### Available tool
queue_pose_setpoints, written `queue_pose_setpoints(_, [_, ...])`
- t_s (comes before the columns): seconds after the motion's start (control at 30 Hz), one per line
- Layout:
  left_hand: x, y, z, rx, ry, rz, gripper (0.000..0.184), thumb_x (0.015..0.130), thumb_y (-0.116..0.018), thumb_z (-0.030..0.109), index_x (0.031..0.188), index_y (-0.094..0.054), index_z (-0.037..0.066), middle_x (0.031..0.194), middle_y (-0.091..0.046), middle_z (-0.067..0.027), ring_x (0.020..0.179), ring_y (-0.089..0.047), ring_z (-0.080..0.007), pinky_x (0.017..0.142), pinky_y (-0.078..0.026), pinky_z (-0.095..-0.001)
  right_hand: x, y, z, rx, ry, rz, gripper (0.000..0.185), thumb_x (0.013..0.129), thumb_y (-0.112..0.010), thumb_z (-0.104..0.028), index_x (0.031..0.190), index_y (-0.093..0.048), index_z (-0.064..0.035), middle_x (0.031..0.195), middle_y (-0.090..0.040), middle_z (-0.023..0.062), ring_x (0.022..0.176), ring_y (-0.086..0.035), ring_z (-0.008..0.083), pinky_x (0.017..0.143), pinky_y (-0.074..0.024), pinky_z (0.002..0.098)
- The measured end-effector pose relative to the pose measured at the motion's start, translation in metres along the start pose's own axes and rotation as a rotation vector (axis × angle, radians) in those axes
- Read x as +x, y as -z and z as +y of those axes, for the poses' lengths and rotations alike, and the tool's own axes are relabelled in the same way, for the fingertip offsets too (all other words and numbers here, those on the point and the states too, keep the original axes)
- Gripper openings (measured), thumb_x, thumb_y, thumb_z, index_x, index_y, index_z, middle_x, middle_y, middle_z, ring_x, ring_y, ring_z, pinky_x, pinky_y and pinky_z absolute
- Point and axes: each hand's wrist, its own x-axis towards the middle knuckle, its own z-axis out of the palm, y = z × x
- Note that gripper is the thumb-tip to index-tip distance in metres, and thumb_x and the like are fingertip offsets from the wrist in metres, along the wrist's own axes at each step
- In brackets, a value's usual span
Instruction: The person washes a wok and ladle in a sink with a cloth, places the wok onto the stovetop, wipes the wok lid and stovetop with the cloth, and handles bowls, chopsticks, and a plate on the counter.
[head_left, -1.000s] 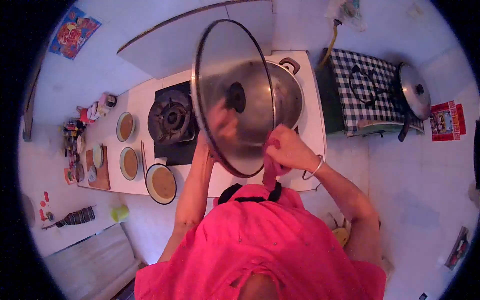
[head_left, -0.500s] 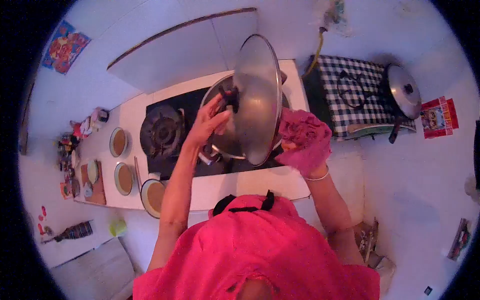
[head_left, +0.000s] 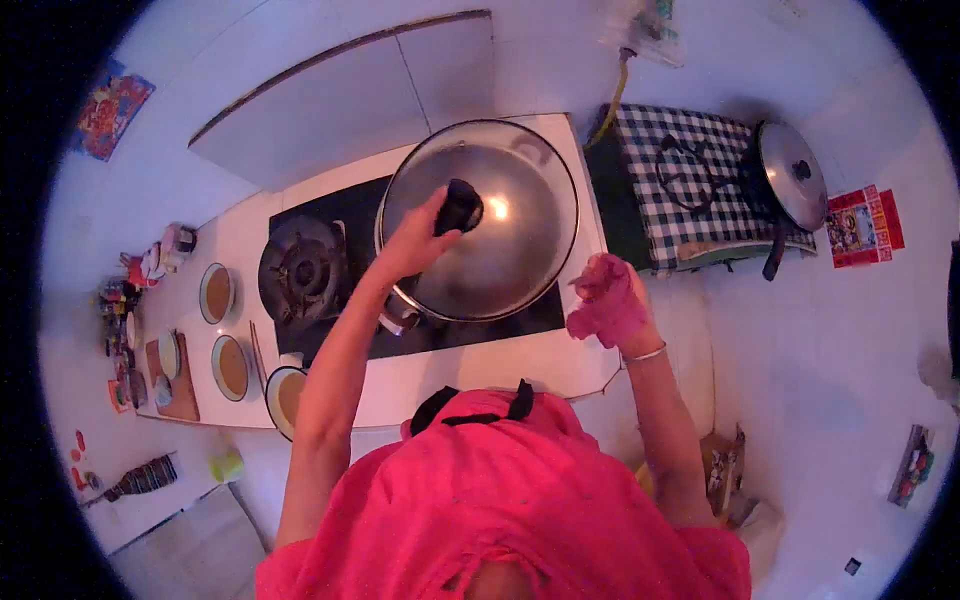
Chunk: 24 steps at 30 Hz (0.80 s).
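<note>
My left hand [head_left: 422,238] is wrapped round the black knob of a large glass lid [head_left: 515,250]. The lid lies over the wide metal pan on the right side of the stove [head_left: 450,333], and the pan's handle [head_left: 398,318] sticks out at its lower left. To the right of the lid, apart from it, my right hand [head_left: 635,325] is closed on a crumpled pink cloth [head_left: 608,300].
Left of the lid is a bare burner [head_left: 303,270]. Several bowls, one of them here [head_left: 231,368], and chopsticks [head_left: 257,355] stand farther left beside a cutting board [head_left: 182,395]. A second lidded pan [head_left: 793,178] rests on a checkered cloth [head_left: 640,160] at the right.
The glass lid has gone from upright to lying over the pan, with my left hand on its knob. My right hand has come away from the lid's edge, still with the cloth.
</note>
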Motion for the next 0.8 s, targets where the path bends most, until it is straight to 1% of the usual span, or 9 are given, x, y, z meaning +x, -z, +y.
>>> queue_pose_setpoints(0.07, [0.002,-0.004,0.006,0.105,0.016,-0.041,0.067,0.074,-0.066,0.017,0.130,-0.033,-0.003,0.103,-0.058,-0.0270,0.097,-0.056,-0.0388,0.085,-0.043,-0.0403,0.001,0.019,0.006,-0.239,0.140,0.030,0.027,0.091,-0.043,-0.030,0.100,-0.052,-0.0061,0.087,-0.057,0.0106,0.076,-0.056,0.0210,0.067,-0.0485,0.0332])
queue_pose_setpoints(0.13, [0.004,-0.006,0.010,0.210,0.034,-0.085,0.067,0.073,-0.066,0.018,0.129,-0.034,-0.001,0.097,-0.059,-0.0266,0.091,-0.056,-0.0424,0.079,-0.045,-0.0453,0.009,0.037,0.002,-0.105,0.014,0.012,0.031,0.092,-0.042,-0.032,0.103,-0.052,-0.0042,0.087,-0.058,0.0109,0.076,-0.056,0.0218,0.068,-0.0486,0.0322])
queue_pose_setpoints(0.27, [0.003,-0.008,0.005,0.339,0.034,-0.096,0.059,0.072,-0.066,0.018,0.121,-0.038,0.001,0.095,-0.059,-0.0242,0.091,-0.056,-0.0409,0.078,-0.045,-0.0467,0.014,0.029,0.002,0.019,-0.034,0.018,0.033,0.093,-0.039,-0.030,0.101,-0.054,-0.0018,0.088,-0.061,0.0111,0.073,-0.059,0.0209,0.064,-0.0501,0.0320])
queue_pose_setpoints(0.33, [0.001,-0.003,0.012,0.396,0.182,-0.188,0.052,0.072,-0.066,0.018,0.116,-0.043,0.002,0.096,-0.060,-0.0232,0.092,-0.056,-0.0401,0.079,-0.046,-0.0462,0.019,0.013,0.000,-0.023,-0.046,0.004,0.030,0.093,-0.040,-0.028,0.100,-0.054,-0.0021,0.088,-0.061,0.0105,0.076,-0.059,0.0204,0.067,-0.0502,0.0320])
queue_pose_setpoints(0.5, [-0.006,-0.006,0.001,0.367,0.152,-0.150,0.043,0.072,-0.065,0.017,0.108,-0.047,0.003,0.096,-0.060,-0.0221,0.092,-0.057,-0.0390,0.079,-0.046,-0.0461,0.056,-0.010,0.008,-0.069,0.007,0.145,0.027,0.093,-0.045,-0.023,0.108,-0.052,-0.0008,0.098,-0.060,0.0099,0.086,-0.060,0.0206,0.078,-0.0493,0.0342])
queue_pose_setpoints(0.6, [-0.003,-0.014,0.005,0.351,0.140,-0.154,0.043,0.072,-0.065,0.017,0.109,-0.047,0.002,0.096,-0.060,-0.0217,0.092,-0.058,-0.0384,0.079,-0.046,-0.0462,0.071,-0.029,0.024,-0.694,0.316,0.307,0.034,0.091,-0.050,-0.025,0.116,-0.048,-0.0007,0.102,-0.059,0.0104,0.086,-0.060,0.0217,0.078,-0.0494,0.0338])
queue_pose_setpoints(0.73, [-0.005,-0.016,0.011,0.293,0.229,-0.188,0.055,0.072,-0.064,0.017,0.120,-0.041,0.002,0.095,-0.059,-0.0270,0.091,-0.057,-0.0416,0.078,-0.046,-0.0484,0.072,-0.041,0.073,-1.747,0.912,0.083,0.051,0.083,-0.060,-0.024,0.125,-0.042,-0.0014,0.111,-0.051,0.0170,0.108,-0.048,0.0320,0.094,-0.0381,0.0391])
queue_pose_setpoints(0.77, [-0.007,-0.020,0.007,0.287,0.210,-0.129,0.055,0.072,-0.064,0.016,0.120,-0.041,0.001,0.095,-0.059,-0.0269,0.091,-0.057,-0.0416,0.078,-0.046,-0.0483,0.083,-0.038,0.078,-1.751,0.846,0.002,0.048,0.082,-0.059,-0.022,0.122,-0.044,-0.0009,0.115,-0.047,0.0193,0.113,-0.040,0.0357,0.098,-0.0326,0.0423])
queue_pose_setpoints(0.8, [-0.013,-0.028,0.002,0.276,0.192,-0.085,0.054,0.073,-0.063,0.016,0.120,-0.041,0.001,0.094,-0.059,-0.0268,0.090,-0.057,-0.0416,0.078,-0.046,-0.0482,0.094,-0.035,0.077,-1.746,0.827,-0.031,0.045,0.083,-0.059,-0.022,0.121,-0.045,-0.0012,0.115,-0.048,0.0194,0.111,-0.042,0.0359,0.097,-0.0339,0.0424])
